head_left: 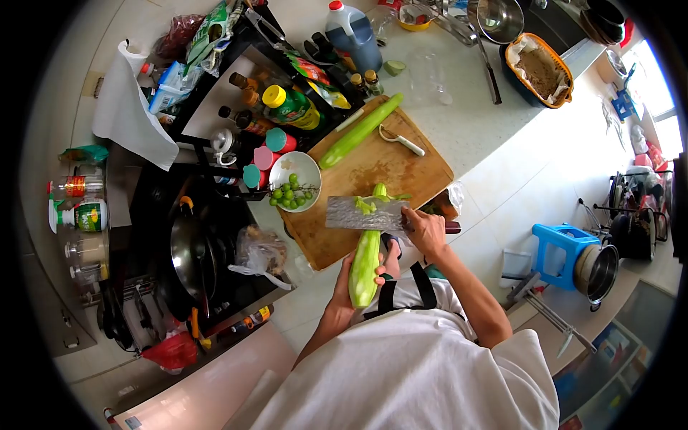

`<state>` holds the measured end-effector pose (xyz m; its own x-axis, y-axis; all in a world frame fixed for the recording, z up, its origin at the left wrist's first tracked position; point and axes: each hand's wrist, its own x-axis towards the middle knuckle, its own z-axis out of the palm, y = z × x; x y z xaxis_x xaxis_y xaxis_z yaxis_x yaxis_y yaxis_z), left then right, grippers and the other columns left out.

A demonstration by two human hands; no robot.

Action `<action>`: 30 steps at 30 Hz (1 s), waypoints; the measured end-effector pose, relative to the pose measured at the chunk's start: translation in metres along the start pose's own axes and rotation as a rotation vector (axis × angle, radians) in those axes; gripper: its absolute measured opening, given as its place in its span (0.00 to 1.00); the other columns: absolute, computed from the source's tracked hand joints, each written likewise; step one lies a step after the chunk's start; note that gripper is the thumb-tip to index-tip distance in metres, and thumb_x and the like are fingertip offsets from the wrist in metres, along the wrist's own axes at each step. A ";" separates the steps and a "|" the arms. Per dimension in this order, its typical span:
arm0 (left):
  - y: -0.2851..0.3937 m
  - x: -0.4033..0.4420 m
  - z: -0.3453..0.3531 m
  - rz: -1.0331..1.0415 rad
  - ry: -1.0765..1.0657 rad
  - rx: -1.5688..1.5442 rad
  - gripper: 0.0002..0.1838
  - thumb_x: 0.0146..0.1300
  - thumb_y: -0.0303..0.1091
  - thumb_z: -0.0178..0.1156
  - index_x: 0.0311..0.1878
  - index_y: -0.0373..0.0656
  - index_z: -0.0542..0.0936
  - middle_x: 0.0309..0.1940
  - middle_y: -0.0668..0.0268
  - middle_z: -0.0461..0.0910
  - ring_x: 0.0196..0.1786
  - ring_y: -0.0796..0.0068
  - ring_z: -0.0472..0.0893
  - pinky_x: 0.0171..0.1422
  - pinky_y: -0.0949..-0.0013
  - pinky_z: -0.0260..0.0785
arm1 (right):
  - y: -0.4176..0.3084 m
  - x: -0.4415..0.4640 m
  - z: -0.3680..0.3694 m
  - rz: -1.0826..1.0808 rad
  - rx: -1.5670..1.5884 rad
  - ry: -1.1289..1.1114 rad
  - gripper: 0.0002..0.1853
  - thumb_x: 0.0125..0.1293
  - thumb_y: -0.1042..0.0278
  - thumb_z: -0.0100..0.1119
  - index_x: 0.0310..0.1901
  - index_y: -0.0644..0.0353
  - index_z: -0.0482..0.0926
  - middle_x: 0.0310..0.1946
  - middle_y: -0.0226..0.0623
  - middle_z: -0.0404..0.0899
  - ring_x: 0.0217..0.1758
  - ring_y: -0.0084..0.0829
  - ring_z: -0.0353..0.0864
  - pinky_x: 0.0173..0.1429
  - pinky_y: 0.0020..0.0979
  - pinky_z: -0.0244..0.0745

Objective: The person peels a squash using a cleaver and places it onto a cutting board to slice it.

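My left hand (342,289) is wrapped round the near end of a peeled pale-green gourd (365,270), held tilted off the near edge of the cutting board. In my right hand (427,233) is the handle of a cleaver (362,213), its broad blade lying across the gourd's far part. Small green pieces cling to the blade and lie beside it. On the wooden cutting board (351,185) rest a second peeled gourd (362,131) and a white-handled peeler (403,141). The cleaver hides part of the held gourd.
Left of the board stands a white bowl (307,169) with green grapes. Beyond it are jars and a yellow-capped bottle (290,106). A wok (188,254) sits on the black stove. A blue jug (351,36) and a lined basket (537,72) stand on the counter.
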<state>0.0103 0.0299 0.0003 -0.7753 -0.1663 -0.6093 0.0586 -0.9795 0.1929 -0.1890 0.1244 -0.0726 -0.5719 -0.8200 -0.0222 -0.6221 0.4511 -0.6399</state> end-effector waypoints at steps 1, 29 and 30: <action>0.000 0.001 0.000 -0.005 -0.007 -0.002 0.23 0.73 0.50 0.46 0.62 0.46 0.69 0.48 0.61 0.70 0.41 0.69 0.70 0.39 0.69 0.68 | -0.001 -0.001 0.001 -0.030 0.033 0.012 0.27 0.47 0.74 0.60 0.53 0.50 0.78 0.33 0.36 0.83 0.33 0.45 0.83 0.34 0.45 0.73; 0.000 -0.003 -0.002 0.010 -0.015 -0.068 0.22 0.73 0.49 0.45 0.62 0.46 0.68 0.48 0.60 0.70 0.40 0.69 0.70 0.39 0.69 0.68 | 0.007 0.017 -0.005 0.073 -0.058 -0.031 0.17 0.48 0.72 0.60 0.44 0.53 0.79 0.31 0.42 0.84 0.34 0.48 0.83 0.37 0.45 0.75; 0.001 -0.004 -0.003 0.012 -0.021 -0.074 0.22 0.73 0.49 0.45 0.62 0.46 0.68 0.48 0.60 0.70 0.40 0.69 0.70 0.39 0.69 0.68 | 0.007 0.019 -0.008 0.095 -0.085 -0.046 0.19 0.47 0.73 0.60 0.45 0.52 0.80 0.30 0.43 0.84 0.33 0.47 0.84 0.37 0.45 0.76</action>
<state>0.0149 0.0295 0.0004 -0.7870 -0.1767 -0.5911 0.1141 -0.9833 0.1419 -0.2088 0.1145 -0.0713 -0.6068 -0.7863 -0.1159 -0.6101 0.5543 -0.5661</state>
